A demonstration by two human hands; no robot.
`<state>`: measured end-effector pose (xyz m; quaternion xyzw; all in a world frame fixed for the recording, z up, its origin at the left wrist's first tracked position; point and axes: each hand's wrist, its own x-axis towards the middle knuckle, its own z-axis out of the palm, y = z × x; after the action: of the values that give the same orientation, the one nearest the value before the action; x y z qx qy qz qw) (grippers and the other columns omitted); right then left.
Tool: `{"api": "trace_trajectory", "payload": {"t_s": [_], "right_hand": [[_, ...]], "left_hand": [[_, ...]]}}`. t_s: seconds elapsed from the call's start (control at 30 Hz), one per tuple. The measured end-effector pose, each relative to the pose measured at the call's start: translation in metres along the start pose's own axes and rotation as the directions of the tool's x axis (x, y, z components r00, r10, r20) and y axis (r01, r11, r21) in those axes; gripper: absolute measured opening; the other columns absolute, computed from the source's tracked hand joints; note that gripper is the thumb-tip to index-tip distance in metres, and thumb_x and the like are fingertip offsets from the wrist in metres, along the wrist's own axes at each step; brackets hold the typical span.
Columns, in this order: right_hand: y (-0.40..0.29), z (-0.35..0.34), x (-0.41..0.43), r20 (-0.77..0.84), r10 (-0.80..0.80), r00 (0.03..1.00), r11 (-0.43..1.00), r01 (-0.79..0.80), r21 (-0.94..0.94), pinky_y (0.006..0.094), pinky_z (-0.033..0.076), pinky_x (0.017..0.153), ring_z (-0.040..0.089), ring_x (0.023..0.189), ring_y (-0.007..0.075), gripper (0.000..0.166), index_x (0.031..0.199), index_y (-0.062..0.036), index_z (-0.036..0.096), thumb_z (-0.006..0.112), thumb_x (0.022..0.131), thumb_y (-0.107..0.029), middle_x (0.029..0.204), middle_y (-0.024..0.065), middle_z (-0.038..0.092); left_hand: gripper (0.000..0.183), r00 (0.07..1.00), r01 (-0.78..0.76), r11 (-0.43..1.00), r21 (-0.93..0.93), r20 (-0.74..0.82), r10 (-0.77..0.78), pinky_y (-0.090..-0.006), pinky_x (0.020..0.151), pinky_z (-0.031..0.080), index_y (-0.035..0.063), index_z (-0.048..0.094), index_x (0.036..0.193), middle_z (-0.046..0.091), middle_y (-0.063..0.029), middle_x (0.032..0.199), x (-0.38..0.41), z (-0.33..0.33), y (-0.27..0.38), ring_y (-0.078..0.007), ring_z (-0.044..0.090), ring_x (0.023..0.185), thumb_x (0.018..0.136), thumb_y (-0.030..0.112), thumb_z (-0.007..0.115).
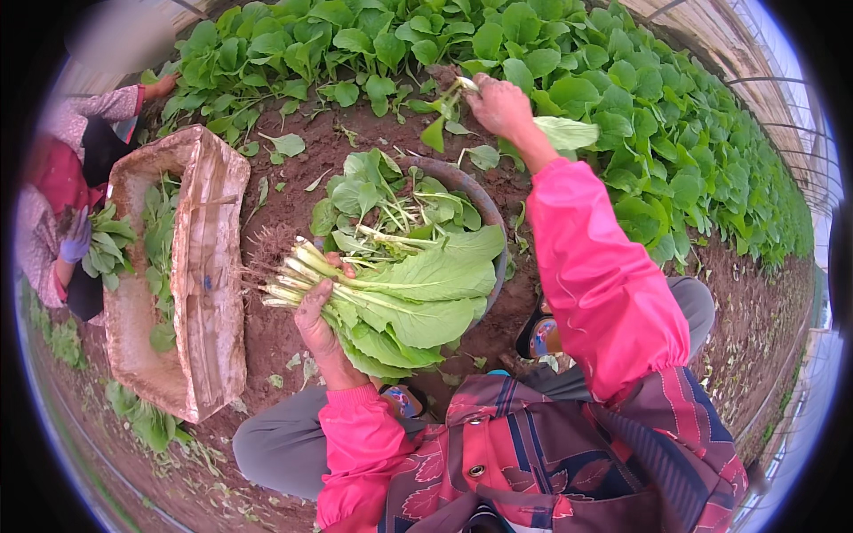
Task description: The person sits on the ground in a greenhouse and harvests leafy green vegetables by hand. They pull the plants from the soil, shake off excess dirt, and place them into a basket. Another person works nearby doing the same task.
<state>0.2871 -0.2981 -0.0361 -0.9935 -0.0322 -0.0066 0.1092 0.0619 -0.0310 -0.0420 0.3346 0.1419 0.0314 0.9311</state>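
My left hand (326,323) grips a bunch of leafy greens (413,300) by its pale stems, with the thin roots pointing left and the broad leaves spread right. My right hand (503,110), stretched forward to the edge of the standing crop, holds a single leafy green plant (566,133); a clump of soil (445,74) shows at its root end. Below and between my hands is a round basin (490,206), partly covered by the bunch. Loose leaves and stems (400,206) fill what shows of it.
A dirty white foam box (210,280) with greens inside stands at left. Beyond it a person's gloved hand (75,240) holds another bunch. Dense leafy plants (640,133) grow ahead and right. Leaf scraps lie on the soil (293,160). My shoe (540,333) is beside the basin.
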Motion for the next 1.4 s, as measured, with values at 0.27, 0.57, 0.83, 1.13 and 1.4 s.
{"api": "trace_trajectory", "payload": {"t_s": [0.27, 0.57, 0.83, 1.13, 1.4], "right_hand": [[-0.024, 0.078, -0.030, 0.266, -0.017, 0.964, 0.998, -0.001, 0.067, 0.0415, 0.046, 0.081, 0.057, 0.097, 0.0323, 0.025, 0.095, -0.0020, 0.060, 0.047, 0.080, -0.018, 0.102, 0.0202, 0.059], [-0.125, 0.011, -0.080, 0.333, -0.320, 0.887, 0.227, -0.270, 0.936, 0.0226, 0.043, 0.050, 0.053, 0.054, 0.0107, 0.016, 0.098, -0.0003, 0.049, 0.053, 0.087, -0.011, 0.069, 0.0039, 0.055], [-0.163, 0.002, -0.117, 0.298, -0.434, 0.850, -0.236, -0.427, 0.873, 0.0274, 0.048, 0.060, 0.058, 0.066, 0.0149, 0.014, 0.094, -0.0021, 0.049, 0.055, 0.086, -0.011, 0.075, 0.0088, 0.060], [-0.144, -0.016, -0.087, 0.105, -0.349, 0.931, 0.480, 0.081, 0.874, 0.0227, 0.042, 0.065, 0.051, 0.070, 0.0091, 0.025, 0.096, 0.0008, 0.059, 0.063, 0.080, -0.018, 0.078, 0.0026, 0.058], [-0.149, -0.001, -0.082, 0.260, -0.308, 0.915, 0.192, -0.208, 0.959, 0.0231, 0.041, 0.059, 0.052, 0.065, 0.0091, 0.025, 0.086, 0.0021, 0.057, 0.062, 0.081, -0.022, 0.071, 0.0031, 0.054]], "left_hand": [[0.044, 0.995, -0.064, 0.996, -0.061, 0.072, 0.068, -0.0350, 0.073, 0.045, -0.0054, 0.046, 0.109, 0.055, -0.0154, 0.093, -0.007, -0.003, 0.004, -0.0253, 0.054, 0.080, 0.068, 0.002, 0.059], [0.038, 0.976, 0.079, 0.996, 0.052, 0.200, -0.088, -0.0346, 0.067, 0.051, -0.0080, 0.049, 0.106, 0.059, -0.0163, 0.090, -0.012, 0.016, -0.024, -0.0261, 0.060, 0.073, 0.070, -0.001, 0.056], [0.038, 0.971, 0.077, 0.997, -0.020, 0.229, -0.070, -0.0343, 0.065, 0.052, -0.0066, 0.049, 0.107, 0.060, -0.0159, 0.088, -0.019, 0.010, -0.033, -0.0266, 0.061, 0.072, 0.070, -0.002, 0.057], [0.038, 0.971, -0.010, 0.993, 0.119, 0.238, -0.019, -0.0332, 0.064, 0.052, -0.0052, 0.052, 0.102, 0.062, -0.0137, 0.086, -0.029, 0.003, -0.022, -0.0230, 0.062, 0.069, 0.066, -0.005, 0.061], [0.039, 0.967, 0.059, 0.992, 0.116, 0.239, -0.086, -0.0320, 0.064, 0.052, -0.0056, 0.052, 0.103, 0.063, -0.0134, 0.084, -0.033, -0.006, -0.022, -0.0230, 0.062, 0.070, 0.065, -0.004, 0.063]]}}
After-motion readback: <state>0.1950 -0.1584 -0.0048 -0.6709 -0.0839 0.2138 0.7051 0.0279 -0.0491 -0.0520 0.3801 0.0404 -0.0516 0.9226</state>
